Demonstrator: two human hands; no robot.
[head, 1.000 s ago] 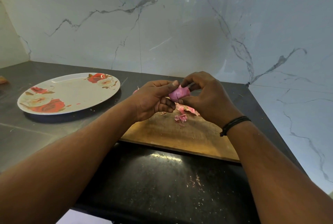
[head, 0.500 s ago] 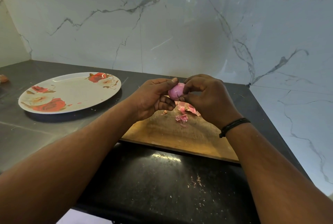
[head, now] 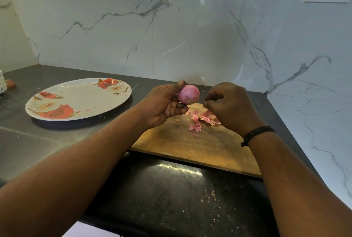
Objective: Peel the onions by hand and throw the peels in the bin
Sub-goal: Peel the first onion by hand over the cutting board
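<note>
My left hand (head: 163, 103) holds a small, round pink onion (head: 189, 94) between thumb and fingers above the far edge of the wooden cutting board (head: 192, 145). My right hand (head: 228, 107) is just right of the onion and apart from it. Its fingers are curled, and thumb and forefinger pinch what looks like a thin sliver of peel. Several pink onion peels (head: 200, 120) lie on the board below both hands. No bin is in view.
A white plate (head: 76, 97) with red rose prints sits on the dark counter to the left. A marble wall with sockets stands behind and to the right. The counter's front edge is near me.
My right hand has come off the onion and moved right. The onion, half covered by both hands before, now shows round and smooth in my left hand.
</note>
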